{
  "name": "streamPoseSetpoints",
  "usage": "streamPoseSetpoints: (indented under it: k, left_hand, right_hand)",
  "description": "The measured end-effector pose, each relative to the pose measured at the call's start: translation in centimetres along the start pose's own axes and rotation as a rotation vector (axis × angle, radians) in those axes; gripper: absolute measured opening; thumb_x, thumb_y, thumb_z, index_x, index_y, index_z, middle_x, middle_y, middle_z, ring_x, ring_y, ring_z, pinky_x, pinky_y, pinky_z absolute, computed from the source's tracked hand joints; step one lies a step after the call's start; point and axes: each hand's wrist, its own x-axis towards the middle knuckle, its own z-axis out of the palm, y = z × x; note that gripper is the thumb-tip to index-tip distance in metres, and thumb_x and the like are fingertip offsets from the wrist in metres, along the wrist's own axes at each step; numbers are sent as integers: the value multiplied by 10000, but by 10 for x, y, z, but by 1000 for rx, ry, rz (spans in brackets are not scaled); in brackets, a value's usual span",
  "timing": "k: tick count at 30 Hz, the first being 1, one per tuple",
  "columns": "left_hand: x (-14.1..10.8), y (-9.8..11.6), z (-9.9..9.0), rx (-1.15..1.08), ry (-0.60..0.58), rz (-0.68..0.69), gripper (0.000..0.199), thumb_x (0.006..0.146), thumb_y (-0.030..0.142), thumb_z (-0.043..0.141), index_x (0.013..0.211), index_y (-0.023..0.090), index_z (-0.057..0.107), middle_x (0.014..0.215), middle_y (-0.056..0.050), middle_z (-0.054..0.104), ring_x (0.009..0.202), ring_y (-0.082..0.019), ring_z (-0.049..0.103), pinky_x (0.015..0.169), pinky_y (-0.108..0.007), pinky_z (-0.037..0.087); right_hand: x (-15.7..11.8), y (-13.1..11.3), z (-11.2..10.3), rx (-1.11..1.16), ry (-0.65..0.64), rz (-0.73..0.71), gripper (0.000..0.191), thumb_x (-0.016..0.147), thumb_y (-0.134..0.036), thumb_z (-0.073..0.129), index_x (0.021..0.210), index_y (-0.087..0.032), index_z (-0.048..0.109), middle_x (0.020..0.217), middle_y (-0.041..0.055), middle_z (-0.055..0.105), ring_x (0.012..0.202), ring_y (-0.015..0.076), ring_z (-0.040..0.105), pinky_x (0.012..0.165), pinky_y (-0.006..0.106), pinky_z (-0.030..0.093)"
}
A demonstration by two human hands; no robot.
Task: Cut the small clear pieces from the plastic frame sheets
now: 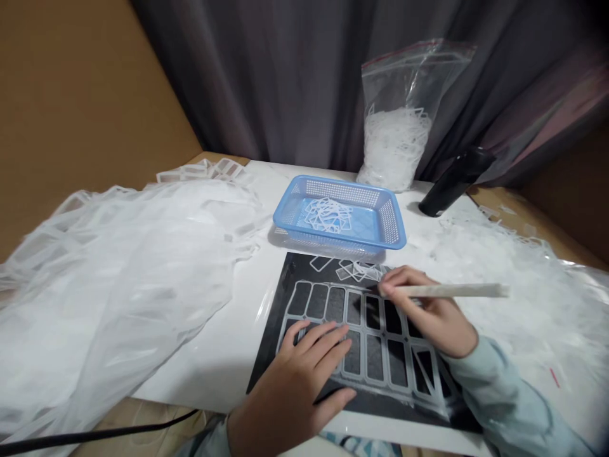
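Note:
A translucent sheet of rounded rectangular frames (353, 353) lies on a black mat (273, 355). My left hand (299, 381) rests flat on the sheet's lower left part, fingers spread, holding nothing. In my right hand (435, 311) is a white pen-like tool (457, 291), gripped like a pen, its shaft pointing out to the right. The fingers sit over the sheet's upper edge, and the tool's tip is too small to make out. Just beyond them, several loose white frames (354, 271) lie on the mat's far end.
Behind the mat stands a blue basket (280, 216) holding white frames (328, 214). A zip bag (394, 146) full of frames and a black bottle (451, 184) stand at the back. Translucent sheets (166, 254) pile up on the left; clear scraps (514, 285) heap on the right.

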Motion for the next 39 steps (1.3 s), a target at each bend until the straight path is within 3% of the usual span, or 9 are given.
streamPoseSetpoints:
  k: [2,4,7,15,18,22,28,35,39]
  left_hand:
    - [0,0,0,-7,16,-5,483,934,385,577,1373,209,481,1466,-30,464,1316,-249,459,1078,-486,332]
    - [1,0,0,-19,42,-16,458,953,419,548,1362,219,493,1446,-14,489,1301,-235,472,1082,-469,310]
    - [1,2,0,-33,69,-22,432,977,459,498,1344,231,509,1427,3,511,1287,-218,482,1075,-450,291]
    - [2,1,-2,-47,81,-19,429,968,447,518,1331,219,521,1403,-18,533,1279,-214,490,1080,-429,279]
    - [2,1,-1,-44,80,-19,448,958,438,535,1345,214,508,1393,-40,539,1273,-223,496,1075,-434,292]
    - [2,2,0,-50,78,-24,438,925,390,583,1317,208,515,1373,-44,554,1267,-223,497,1072,-429,284]
    - [2,2,-2,-81,69,-40,453,894,326,597,1321,215,493,1381,-24,548,1287,-203,472,1077,-412,217]
    - [2,3,-2,-75,79,-38,435,920,364,574,1321,214,497,1378,-26,551,1279,-206,479,1064,-416,216]
    - [2,2,-2,-54,90,-28,432,967,456,511,1332,226,500,1381,-26,550,1263,-207,498,1047,-420,235]
  right_hand:
    - [-5,-4,15,154,-154,43,183,977,-274,553,834,-176,612,862,55,639,821,176,618,757,295,486]
    - [-10,-6,28,206,-229,63,191,973,-276,556,827,-170,616,833,55,647,793,173,621,739,293,484]
    - [-13,-6,37,190,-239,63,183,973,-278,556,850,-163,630,827,52,659,773,164,624,726,286,476]
    - [-13,-9,35,152,-261,-9,135,980,-207,537,874,-165,610,854,46,652,795,158,619,741,284,479]
    - [-19,-11,39,33,-242,-145,115,986,-143,496,919,-148,589,877,66,633,820,175,592,759,311,492]
    - [-31,-15,49,-322,-208,-353,219,1004,-113,398,944,-91,607,1007,154,627,934,242,566,812,379,527]
    - [-44,-14,58,-631,-85,-448,290,1008,-159,397,973,-45,662,1148,198,639,1079,315,540,918,430,525]
    - [-40,-14,60,-578,-81,-399,275,1021,-187,405,969,-86,655,1086,167,666,1023,299,570,856,435,509]
    - [-28,-17,51,-195,-95,-176,222,1011,-178,449,854,-151,605,839,69,639,794,192,592,738,326,485]
